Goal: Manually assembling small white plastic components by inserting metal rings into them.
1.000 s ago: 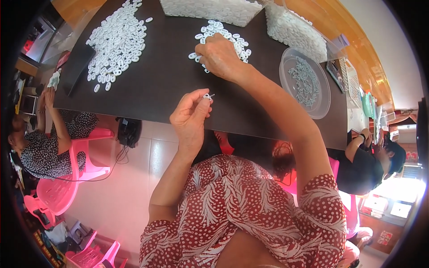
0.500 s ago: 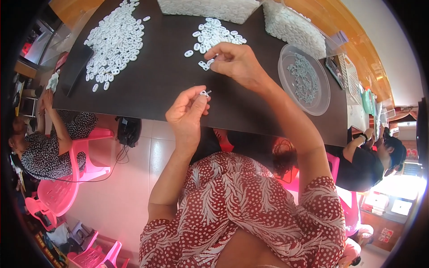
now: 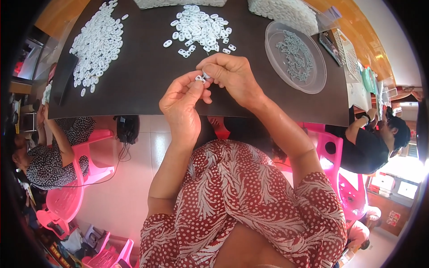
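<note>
My left hand (image 3: 182, 107) is above the near part of the dark table, pinching a small white oval plastic piece (image 3: 199, 79) with two holes. A thin grey pin or screw seems to stick out of it. Close against its fingertips is my right hand (image 3: 237, 80), closed around a second white piece (image 3: 207, 75), mostly covered by the fingers. The two pieces meet or nearly meet; which, I cannot tell. Just beyond my hands lies a loose pile of similar white pieces (image 3: 201, 27), with a few strays at its near edge.
A larger heap of white pieces (image 3: 98, 47) covers the table's left, beside a long black object (image 3: 65, 82). At right are a round clear tub (image 3: 322, 82) of grey screws (image 3: 295, 56), a phone (image 3: 330, 47) and a box of white pieces (image 3: 283, 15). People (image 3: 48, 156) sit either side.
My right hand has come back from the pile with a white piece and joined my left hand. The pile's near edge is more scattered. The whole view has shifted slightly.
</note>
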`<state>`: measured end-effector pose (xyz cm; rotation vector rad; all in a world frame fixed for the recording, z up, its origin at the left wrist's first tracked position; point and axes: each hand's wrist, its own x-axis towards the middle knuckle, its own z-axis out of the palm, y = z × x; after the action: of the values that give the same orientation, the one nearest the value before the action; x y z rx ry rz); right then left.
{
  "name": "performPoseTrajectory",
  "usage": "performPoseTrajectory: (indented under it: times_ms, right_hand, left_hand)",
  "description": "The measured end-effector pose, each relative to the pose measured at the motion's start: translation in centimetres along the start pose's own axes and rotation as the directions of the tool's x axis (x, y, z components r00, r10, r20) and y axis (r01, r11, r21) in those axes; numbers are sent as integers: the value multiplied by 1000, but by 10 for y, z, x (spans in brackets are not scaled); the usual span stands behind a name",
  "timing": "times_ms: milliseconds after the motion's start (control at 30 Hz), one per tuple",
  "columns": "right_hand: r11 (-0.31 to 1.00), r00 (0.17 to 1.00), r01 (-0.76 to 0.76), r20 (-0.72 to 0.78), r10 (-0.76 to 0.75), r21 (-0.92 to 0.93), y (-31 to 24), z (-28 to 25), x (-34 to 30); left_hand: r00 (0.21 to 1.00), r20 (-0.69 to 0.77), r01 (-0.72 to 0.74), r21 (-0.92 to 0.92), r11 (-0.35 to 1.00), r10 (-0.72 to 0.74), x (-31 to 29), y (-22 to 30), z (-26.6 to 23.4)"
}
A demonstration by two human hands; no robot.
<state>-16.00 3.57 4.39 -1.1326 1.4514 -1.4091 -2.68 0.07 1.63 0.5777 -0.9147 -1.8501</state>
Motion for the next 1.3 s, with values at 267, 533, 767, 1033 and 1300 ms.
performPoseTrajectory:
  times_ms: [267,533,767,1033,1300]
  right_hand:
    - [999,998,-40,-56,39,-20,5,-9,-11]
    - [999,998,-3,-60,6,48,8,-15,-13]
    - [1000,999,6,-54,-6,-8,8,-14,-12]
    - [1000,999,8,-49,-9,-18,9,-11,-13]
    - [996,998,38,-41,-41,-77,10,-8,-11]
  left_hand:
    - [998,-66,-5,38,999,7,-3,1,3]
    - [998,-37,-43,227,973,53,-9,1,4]
    - [997,-29,-58,311,949,70,-13,1,3]
    - [994,-37,-85,330,940,103,-14,-2,2]
    - [993,-45,-86,344,935,108,-14,-2,0]
